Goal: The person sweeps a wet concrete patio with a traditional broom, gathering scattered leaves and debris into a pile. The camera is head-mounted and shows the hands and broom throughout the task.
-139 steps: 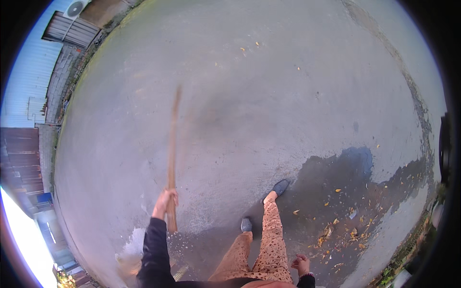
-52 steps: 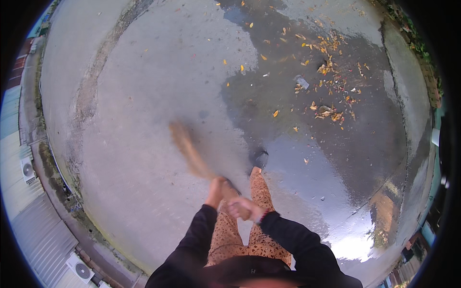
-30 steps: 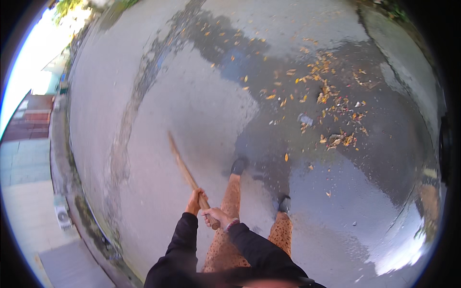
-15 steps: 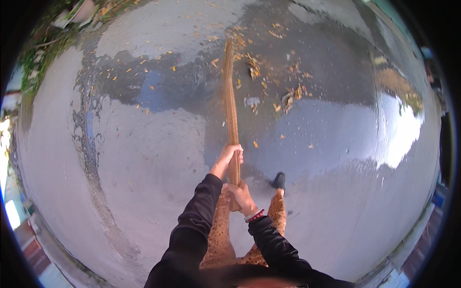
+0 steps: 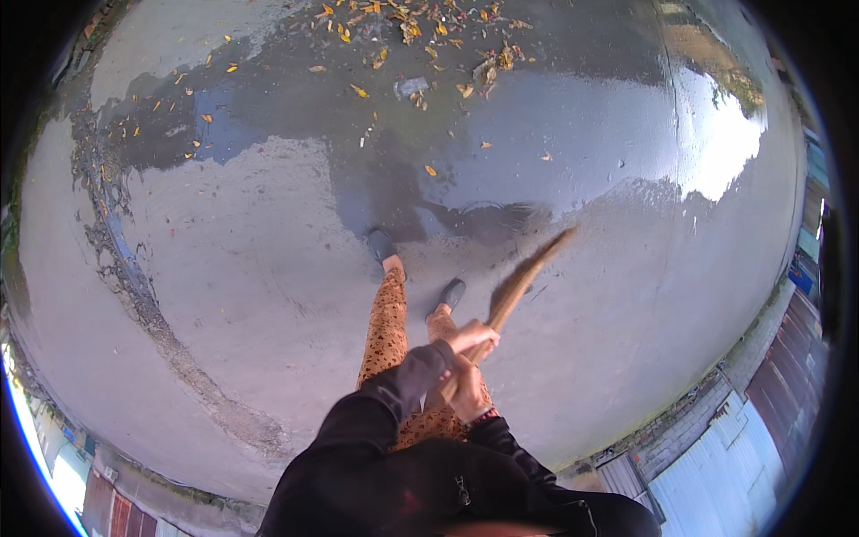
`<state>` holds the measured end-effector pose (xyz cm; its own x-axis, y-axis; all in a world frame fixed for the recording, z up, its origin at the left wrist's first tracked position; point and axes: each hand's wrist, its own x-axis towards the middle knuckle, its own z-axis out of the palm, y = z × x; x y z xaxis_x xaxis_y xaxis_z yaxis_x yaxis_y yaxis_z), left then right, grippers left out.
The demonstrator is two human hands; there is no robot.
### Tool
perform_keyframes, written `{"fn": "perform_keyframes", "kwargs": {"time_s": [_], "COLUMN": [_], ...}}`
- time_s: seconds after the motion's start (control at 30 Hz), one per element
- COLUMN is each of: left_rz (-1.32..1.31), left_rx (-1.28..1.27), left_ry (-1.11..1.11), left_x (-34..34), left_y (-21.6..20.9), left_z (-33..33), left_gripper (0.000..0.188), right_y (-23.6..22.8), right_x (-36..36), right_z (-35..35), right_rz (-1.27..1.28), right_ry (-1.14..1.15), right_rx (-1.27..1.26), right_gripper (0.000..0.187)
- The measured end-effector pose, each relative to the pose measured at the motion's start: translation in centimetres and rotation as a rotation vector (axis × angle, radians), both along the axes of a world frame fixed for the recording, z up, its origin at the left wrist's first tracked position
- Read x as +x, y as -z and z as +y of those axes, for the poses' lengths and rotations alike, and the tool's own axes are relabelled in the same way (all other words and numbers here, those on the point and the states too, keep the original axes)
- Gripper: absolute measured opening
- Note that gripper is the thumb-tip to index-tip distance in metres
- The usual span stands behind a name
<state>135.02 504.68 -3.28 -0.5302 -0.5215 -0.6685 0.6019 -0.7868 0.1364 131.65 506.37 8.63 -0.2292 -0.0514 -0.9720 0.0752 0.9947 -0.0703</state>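
Ground: wet concrete yard fills most of the frame, darker and puddled across the top.
Crack: a rough seam curves down the left side of the frame.
Leaves: yellow fallen leaves lie scattered along the upper middle, well apart from the hands.
Legs: patterned orange trousers and dark shoes stand at centre.
Left hand: left hand, just right of centre, fingers curled tight around the broom handle, above the other hand.
Right hand: right hand, just below it, also wrapped closed on the handle; a band shows at the wrist.
Broom: wooden broom slants up to the right from both hands, blurred, its far end over the wet ground.
Wall: corrugated sheets at lower right.
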Motion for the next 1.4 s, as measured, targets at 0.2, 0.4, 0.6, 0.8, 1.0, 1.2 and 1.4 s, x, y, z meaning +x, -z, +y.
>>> {"fn": "perform_keyframes", "kwargs": {"time_s": [0.2, 0.4, 0.6, 0.8, 1.0, 1.2, 1.4], "left_rz": [-0.483, -0.809, -0.655, 0.182, 0.035, -0.061, -0.573], "left_rx": [0.314, 0.392, 0.051, 0.287, 0.184, 0.637, 0.201], "left_ry": [-0.169, -0.389, -0.342, -0.013, 0.125, -0.565, -0.311], "left_x": [20.1, 26.5, 7.2, -14.2, -16.5, -5.3, -16.0], "left_y": [-2.4, -4.5, -4.3, -4.9, -0.2, 2.2, -1.8], "left_z": [11.2, 6.8, -1.7, -1.1, 0.3, 0.9, -5.0], "left_gripper": [0.025, 0.029, 0.096, 0.04, 0.02, 0.016, 0.01], "right_y": [2.0, 4.0, -1.8, -8.3, -1.9, 1.4, 0.4], "right_x": [13.9, 17.3, -3.5, -15.9, -17.4, -13.6, -28.2], "right_z": [10.7, 5.1, -4.8, 1.2, -0.1, -1.6, -4.2], "right_rz": [-0.598, -1.037, -0.733, -0.355, -0.191, -0.675, -0.921], "right_ry": [-0.296, -0.312, -0.368, 0.14, 0.206, -0.297, -0.074], "right_rx": [0.058, 0.085, -0.028, 0.027, 0.01, 0.013, -0.155], "right_gripper": [0.013, 0.015, 0.047, 0.03, 0.011, 0.033, 0.052]}}
